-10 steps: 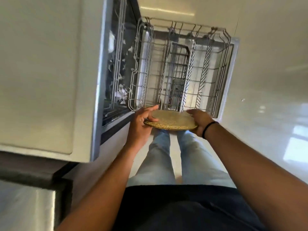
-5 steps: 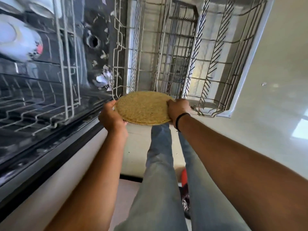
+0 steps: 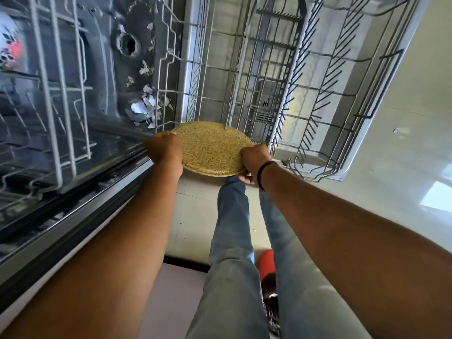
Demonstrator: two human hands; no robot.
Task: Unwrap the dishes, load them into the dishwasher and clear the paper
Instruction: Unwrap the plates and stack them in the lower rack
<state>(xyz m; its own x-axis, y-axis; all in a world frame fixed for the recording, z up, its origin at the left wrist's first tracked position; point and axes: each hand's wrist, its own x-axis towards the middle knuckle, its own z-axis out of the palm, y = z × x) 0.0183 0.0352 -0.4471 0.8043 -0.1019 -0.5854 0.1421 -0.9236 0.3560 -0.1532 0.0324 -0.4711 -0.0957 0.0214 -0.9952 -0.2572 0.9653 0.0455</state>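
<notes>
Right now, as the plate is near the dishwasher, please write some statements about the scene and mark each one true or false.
1. Both hands hold the speckled yellow plate. True: the left hand and the right hand grip opposite edges.
2. The plate already stands between the tines of the lower rack. False: it is held at the rack's near edge.
3. Torn paper scraps lie inside the dishwasher tub. True.
4. The lower rack is full of dishes. False: no dishes show in it.
5. A black band sits on the left wrist. False: it is on the right wrist.
</notes>
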